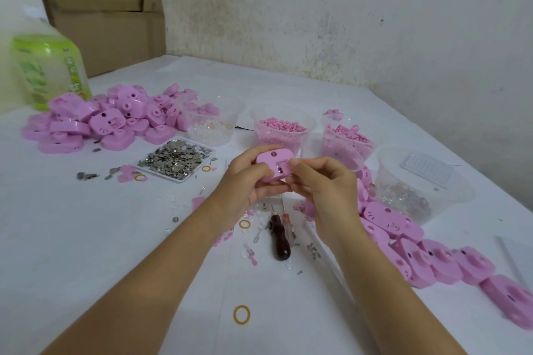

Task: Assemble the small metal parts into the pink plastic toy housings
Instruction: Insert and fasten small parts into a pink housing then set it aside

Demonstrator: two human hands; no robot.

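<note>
I hold one pink toy housing [272,166] above the middle of the table, its open back facing me. My left hand [248,181] grips its left side, thumb across the front. My right hand [320,181] curls round its right edge, fingertips at the recess where a small metal part shows. A white tray of small metal parts [176,159] lies to the left. A heap of pink housings [109,118] fills the far left, and a row of more housings [418,251] runs along the right.
Clear tubs hold pink pellets [281,127], pink pieces [349,135] and clear bits [403,199]. A dark-handled awl [279,239], rubber bands [241,315] and scraps lie below my hands. A green-labelled jug [49,66] and cardboard boxes [101,8] stand at the back left.
</note>
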